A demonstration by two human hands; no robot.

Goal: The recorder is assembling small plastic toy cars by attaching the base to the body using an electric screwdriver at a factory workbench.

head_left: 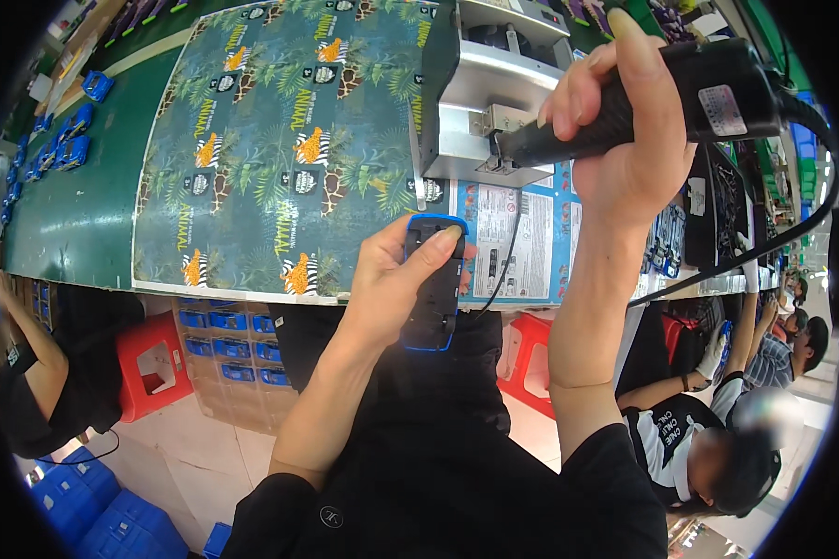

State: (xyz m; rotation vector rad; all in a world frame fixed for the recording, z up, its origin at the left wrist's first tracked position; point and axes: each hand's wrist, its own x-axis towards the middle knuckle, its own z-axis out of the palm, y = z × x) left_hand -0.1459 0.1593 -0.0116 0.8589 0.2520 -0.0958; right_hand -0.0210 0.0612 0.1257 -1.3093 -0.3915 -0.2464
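My left hand grips a blue toy car by its sides, black underside facing up, thumb lying across the upper end. It is held at the front edge of the bench. Raised to the right, my right hand is wrapped around a black electric screwdriver with a cord at its rear. The screwdriver lies nearly level and points left. Its tip end is at the front of a silver metal screw feeder; whether a screw sits on the tip is too small to tell.
An animal-print sheet covers much of the green bench. Blue toy cars stand in a row at far left. The black cord arcs down on the right. Red stools and a box of blue cars are below. Co-workers sit nearby.
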